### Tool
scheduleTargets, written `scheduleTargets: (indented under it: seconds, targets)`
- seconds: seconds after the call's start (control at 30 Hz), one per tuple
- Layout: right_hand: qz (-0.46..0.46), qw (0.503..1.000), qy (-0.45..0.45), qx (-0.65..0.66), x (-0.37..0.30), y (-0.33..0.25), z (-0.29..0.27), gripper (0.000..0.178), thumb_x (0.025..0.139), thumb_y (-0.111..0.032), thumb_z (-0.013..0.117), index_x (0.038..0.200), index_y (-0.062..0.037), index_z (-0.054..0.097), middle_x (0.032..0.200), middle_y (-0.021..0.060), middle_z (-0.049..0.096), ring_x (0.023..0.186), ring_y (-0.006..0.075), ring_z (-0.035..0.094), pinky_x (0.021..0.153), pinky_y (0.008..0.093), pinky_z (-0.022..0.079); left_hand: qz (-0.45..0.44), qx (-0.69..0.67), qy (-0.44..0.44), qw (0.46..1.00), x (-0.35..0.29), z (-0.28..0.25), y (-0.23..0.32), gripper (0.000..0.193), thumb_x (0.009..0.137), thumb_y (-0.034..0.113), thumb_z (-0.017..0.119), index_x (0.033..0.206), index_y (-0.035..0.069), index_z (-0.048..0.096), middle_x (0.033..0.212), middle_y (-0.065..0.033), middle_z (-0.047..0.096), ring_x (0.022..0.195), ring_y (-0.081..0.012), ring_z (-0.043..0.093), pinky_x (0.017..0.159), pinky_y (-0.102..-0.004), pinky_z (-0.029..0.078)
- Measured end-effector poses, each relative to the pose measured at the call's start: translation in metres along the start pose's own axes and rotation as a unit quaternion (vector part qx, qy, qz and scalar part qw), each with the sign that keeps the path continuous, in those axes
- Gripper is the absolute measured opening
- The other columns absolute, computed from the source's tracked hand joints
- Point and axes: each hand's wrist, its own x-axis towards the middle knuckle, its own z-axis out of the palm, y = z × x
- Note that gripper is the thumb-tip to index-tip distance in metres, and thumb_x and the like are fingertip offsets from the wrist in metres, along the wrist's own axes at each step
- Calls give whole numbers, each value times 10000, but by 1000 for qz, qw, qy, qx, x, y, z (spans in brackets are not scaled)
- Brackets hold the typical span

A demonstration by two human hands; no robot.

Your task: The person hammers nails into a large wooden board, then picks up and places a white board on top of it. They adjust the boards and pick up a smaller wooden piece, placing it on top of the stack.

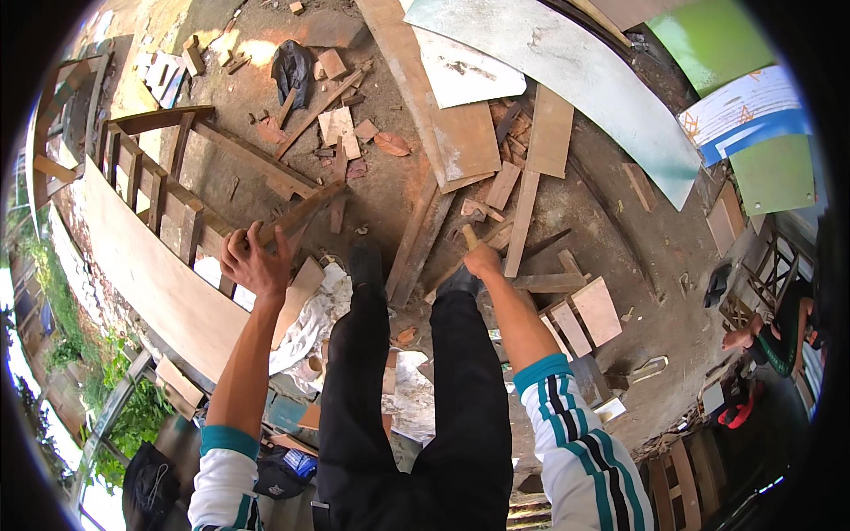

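To the left, a long wooden frame (181, 232) with several crosspieces stands with a pale plywood sheet (146, 257) along its near side. My left hand (257, 264) is hooked over the near end of this frame, its curled fingers spaced along the wood. In front of my right foot, my right hand (483, 261) is closed around a light wooden handle (469, 236). The handle's tip sticks out above the fist; whatever is at its other end is hidden. Loose wood strips (522, 221) lie on the ground just beyond this hand.
Plywood boards (460, 142) and a large pale sheet (567, 80) lie ahead. Wood scraps (336, 128) and a black plastic bag (292, 71) litter the dirt ground. White crumpled cloth (314, 323) lies by my left leg. Another person (784, 332) sits at far right.
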Motion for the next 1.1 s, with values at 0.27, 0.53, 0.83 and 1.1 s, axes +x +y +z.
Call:
scheduleTargets:
  seconds: [0.27, 0.53, 0.83, 1.1]
  targets:
    - [-8, 991, -109, 79, 61, 55, -40, 451, 885, -205, 611, 1301, -34, 633, 1155, 207, 706, 1012, 332, 697, 865, 409, 544, -7, -192, -112, 975, -19, -7, 122, 337, 929, 273, 692, 1246, 162, 673, 1447, -73, 522, 1470, -325, 322, 1222, -539, 105]
    - [-32, 971, 48, 233, 201, -11, -124, 390, 936, -277, 629, 1228, -20, 664, 1111, 168, 720, 1026, 287, 692, 855, 399, 565, 84, -488, -608, 621, -124, 40, 274, 623, 951, 460, 624, 1377, 12, 541, 1246, -231, 648, 1171, -386, 621, 1009, -460, 483]
    - [-30, 613, 167, 772, 316, -121, -259, 453, 1072, -199, 486, 1462, 19, 414, 1439, 275, 465, 1088, 307, 615, 870, 403, 609, 230, -415, -522, 709, -68, 40, 278, 548, 923, 357, 658, 1340, 14, 566, 1148, -159, 657, 1097, -318, 625, 1006, -454, 444]
    - [-36, 527, 199, 825, 358, -106, -303, 330, 993, -311, 664, 1033, -9, 539, 829, 73, 528, 709, 176, 538, 648, 335, 540, 261, -451, -508, 686, -59, 35, 296, 504, 930, 348, 653, 1307, 19, 588, 1127, -142, 659, 1088, -308, 622, 998, -451, 449]
